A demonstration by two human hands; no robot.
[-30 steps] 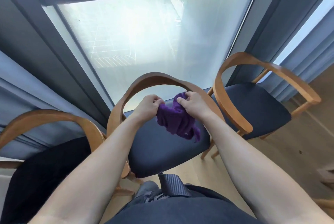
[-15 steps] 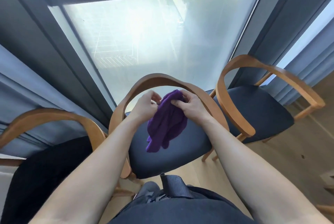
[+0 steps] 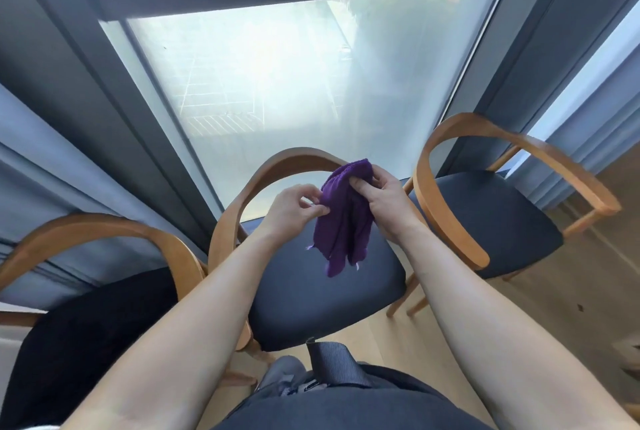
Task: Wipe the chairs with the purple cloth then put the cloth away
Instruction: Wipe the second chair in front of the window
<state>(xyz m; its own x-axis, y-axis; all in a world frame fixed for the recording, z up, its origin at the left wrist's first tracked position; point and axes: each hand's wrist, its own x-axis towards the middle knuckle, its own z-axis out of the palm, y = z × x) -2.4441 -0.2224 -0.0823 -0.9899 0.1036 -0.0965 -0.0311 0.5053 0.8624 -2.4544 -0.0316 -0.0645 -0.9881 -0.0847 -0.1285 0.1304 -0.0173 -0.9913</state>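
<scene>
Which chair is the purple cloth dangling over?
The middle chair: the purple cloth hangs above its dark seat; the left chair and right chair stand aside.

A single wide-angle view, taken from the person's head, faces forward and steeply down onto the middle chair (image 3: 311,291), whose seat fills the centre of the frame from close above. Both forearms run in from the bottom edge toward that chair. The left hand (image 3: 294,207) and right hand (image 3: 384,201), each with a grip on the purple cloth (image 3: 343,221), sit near the lens above its seat. Beyond the chair's back the window (image 3: 294,83) rises toward the top edge. The left chair (image 3: 104,232) and right chair (image 3: 495,221) flank the middle chair.
</scene>
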